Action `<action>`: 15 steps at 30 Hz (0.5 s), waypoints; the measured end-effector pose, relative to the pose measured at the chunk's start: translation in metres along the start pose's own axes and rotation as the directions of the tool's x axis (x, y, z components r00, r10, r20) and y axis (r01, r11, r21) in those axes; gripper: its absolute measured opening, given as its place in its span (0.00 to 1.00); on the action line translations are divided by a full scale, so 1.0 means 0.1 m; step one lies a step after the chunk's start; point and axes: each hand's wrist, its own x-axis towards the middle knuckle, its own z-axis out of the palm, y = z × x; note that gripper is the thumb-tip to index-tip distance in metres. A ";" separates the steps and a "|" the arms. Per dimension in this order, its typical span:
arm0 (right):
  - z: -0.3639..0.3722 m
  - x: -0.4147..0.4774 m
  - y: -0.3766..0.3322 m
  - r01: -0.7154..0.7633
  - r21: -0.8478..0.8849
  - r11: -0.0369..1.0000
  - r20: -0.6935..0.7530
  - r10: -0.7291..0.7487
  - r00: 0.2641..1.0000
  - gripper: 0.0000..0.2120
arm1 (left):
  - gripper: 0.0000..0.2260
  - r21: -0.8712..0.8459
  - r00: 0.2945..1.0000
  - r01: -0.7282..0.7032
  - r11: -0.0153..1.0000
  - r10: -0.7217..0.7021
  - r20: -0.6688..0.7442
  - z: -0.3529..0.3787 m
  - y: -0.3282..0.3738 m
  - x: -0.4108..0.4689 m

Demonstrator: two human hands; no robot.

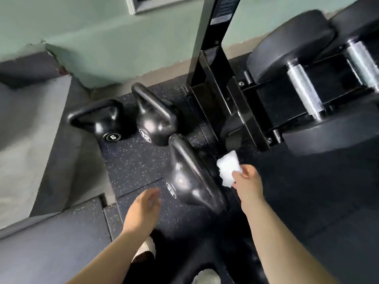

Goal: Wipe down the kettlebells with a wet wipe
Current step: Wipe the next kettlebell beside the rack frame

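Note:
Three glossy black kettlebells stand on the speckled rubber floor. The smallest kettlebell (pixel 106 124), marked 6, is at the left, a middle kettlebell (pixel 153 117) is beside it, and the nearest, largest kettlebell (pixel 188 177) sits in front of me. My right hand (pixel 249 181) pinches a folded white wet wipe (pixel 228 168) just to the right of the nearest kettlebell's handle, not clearly touching it. My left hand (pixel 144 208) hovers blurred to the lower left of that kettlebell, fingers apart, holding nothing.
A black upright rack post (pixel 211 64) rises right behind the kettlebells. Large black dumbbells (pixel 307 64) rest on the rack at the right. A pale green wall (pixel 102 37) and a grey step (pixel 30 130) border the left. My shoes (pixel 207 276) show at the bottom.

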 end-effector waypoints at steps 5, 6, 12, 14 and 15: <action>0.55 0.46 -0.04 0.386 -0.027 0.922 0.011 -0.385 0.923 0.10 | 0.20 -0.143 0.932 -0.363 0.921 0.358 -0.061 0.27 -0.18 0.96; 0.65 0.54 -0.05 0.458 -0.043 0.888 0.034 -0.456 0.889 0.09 | 0.20 -0.083 0.880 -0.473 0.877 0.467 -0.084 0.30 -0.16 1.14; 0.98 0.75 0.23 0.823 -0.159 0.545 0.343 -0.751 0.564 0.13 | 0.14 -0.073 0.672 -0.739 0.670 0.740 -0.014 0.47 -0.21 1.83; 0.94 0.72 0.25 0.804 -0.090 0.588 0.315 -0.749 0.583 0.06 | 0.15 -0.107 0.669 -0.742 0.662 0.743 -0.040 0.50 -0.25 1.85; 0.94 0.71 0.23 0.788 -0.102 0.607 0.294 -0.739 0.607 0.08 | 0.15 -0.124 0.679 -0.733 0.669 0.732 -0.065 0.50 -0.25 1.85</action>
